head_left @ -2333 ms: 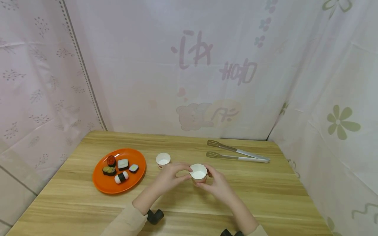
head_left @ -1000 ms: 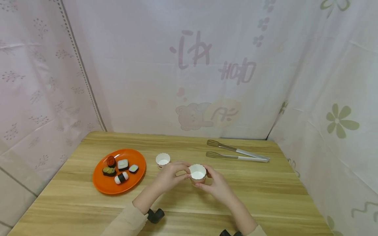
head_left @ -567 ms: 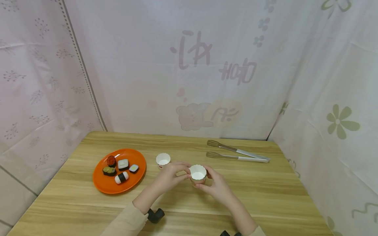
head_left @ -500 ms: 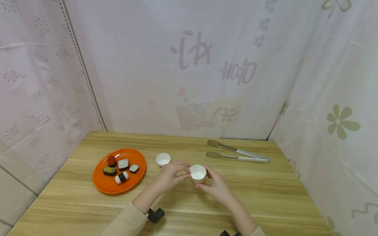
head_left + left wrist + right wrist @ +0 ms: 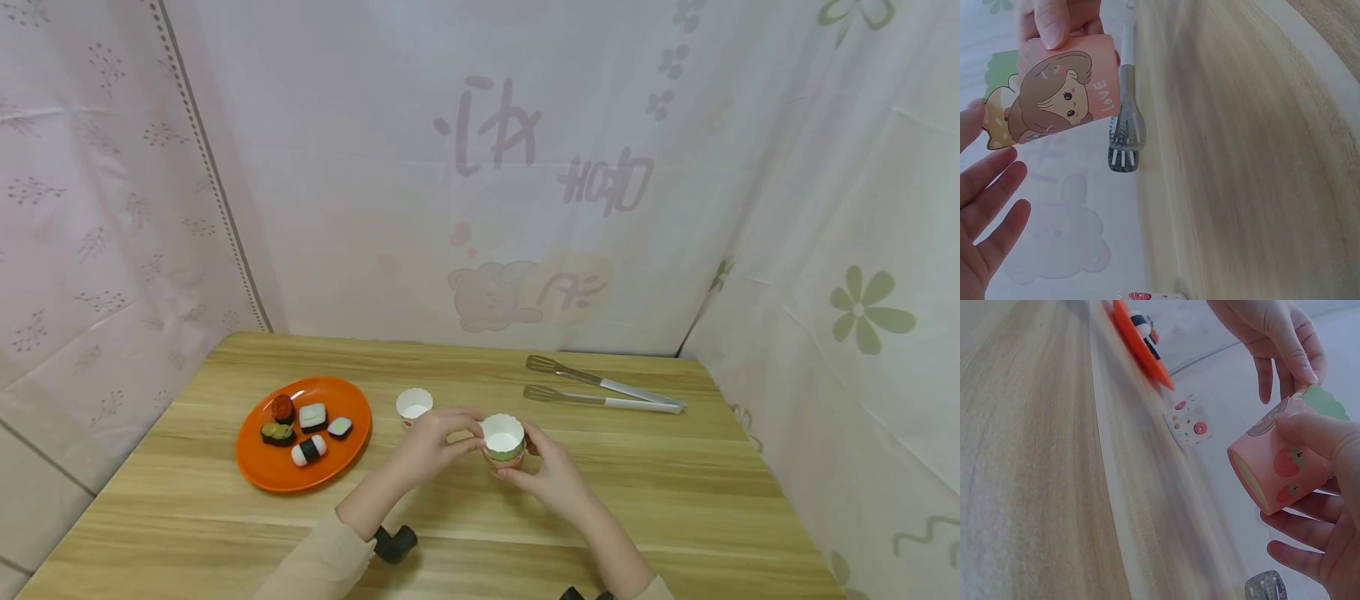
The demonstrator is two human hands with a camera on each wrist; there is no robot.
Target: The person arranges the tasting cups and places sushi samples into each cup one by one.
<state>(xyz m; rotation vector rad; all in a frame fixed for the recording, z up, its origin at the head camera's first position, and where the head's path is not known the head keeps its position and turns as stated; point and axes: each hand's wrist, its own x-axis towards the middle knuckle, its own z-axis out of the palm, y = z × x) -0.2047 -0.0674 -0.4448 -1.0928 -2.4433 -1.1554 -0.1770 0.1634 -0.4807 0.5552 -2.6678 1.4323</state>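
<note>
Head view: two hands together over a wooden table with light yellow-brown grain [image 5: 675, 483], working at a nested pair of paper cups. Left hand [image 5: 438, 442] pinched the rim of a green paper cup with a white inside and scalloped edge [image 5: 999, 74] between thumb and forefinger. Left-wrist view showed its other three fingers spread apart, off the cups. Right hand [image 5: 555, 469] had thumb and fingers around a tapered pink paper cup printed with strawberries, a cartoon girl and "LOVE" [image 5: 1297, 459].

Cups' position: green one partly inside the pink, its upper band showing above the pink rim; mouth upward. Right-wrist view showed the pink base clear of the table.

Just beyond the left hand, a white scalloped paper cup with a pink doughnut print [image 5: 1190, 422] stood upright on the wood. Farther left, a round, glossy orange plate [image 5: 345, 458] bore five sushi-shaped pieces [image 5: 312, 418], one of them white with a black band. Beyond the right hand, metal tongs with slotted ends and white handle sections [image 5: 637, 405] lay spread in a V, slotted ends pointing left. Pale printed cloth [image 5: 360, 208] hung behind the table. Beige sleeves [image 5: 318, 558] at both forearms.
</note>
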